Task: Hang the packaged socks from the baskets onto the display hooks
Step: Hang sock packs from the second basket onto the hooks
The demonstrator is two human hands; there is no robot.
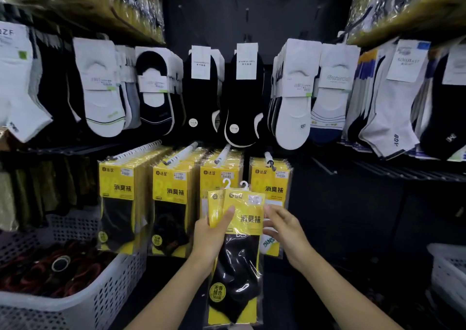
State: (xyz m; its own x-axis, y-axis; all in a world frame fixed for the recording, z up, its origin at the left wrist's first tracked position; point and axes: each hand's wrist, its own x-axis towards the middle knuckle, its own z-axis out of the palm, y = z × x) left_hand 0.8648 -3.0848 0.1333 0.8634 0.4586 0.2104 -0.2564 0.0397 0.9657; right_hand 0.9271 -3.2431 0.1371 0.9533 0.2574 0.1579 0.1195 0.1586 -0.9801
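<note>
Here's the left hand [211,239], grip closed around two sock packs [239,274], thumb pressed across the yellow card of the front one, fingers tucked behind. Both packs stand upright in front of the display, their white hangers [244,184] poking up side by side, not on any hook. The right hand [285,231] is at the right edge of the front pack, fingertips touching the wrapper; whether that grip is pinching or only resting there, I can't tell. Just behind the held packs, four display hooks [222,154] carry rows of matching yellow packs [118,203], and the held pair sits in front of the third and fourth rows. Above them hang loose socks [247,97] in white and black. A pale perforated basket [100,292] stands low on the left with dark goods inside, and another basket [446,266] is at the far right edge.
</note>
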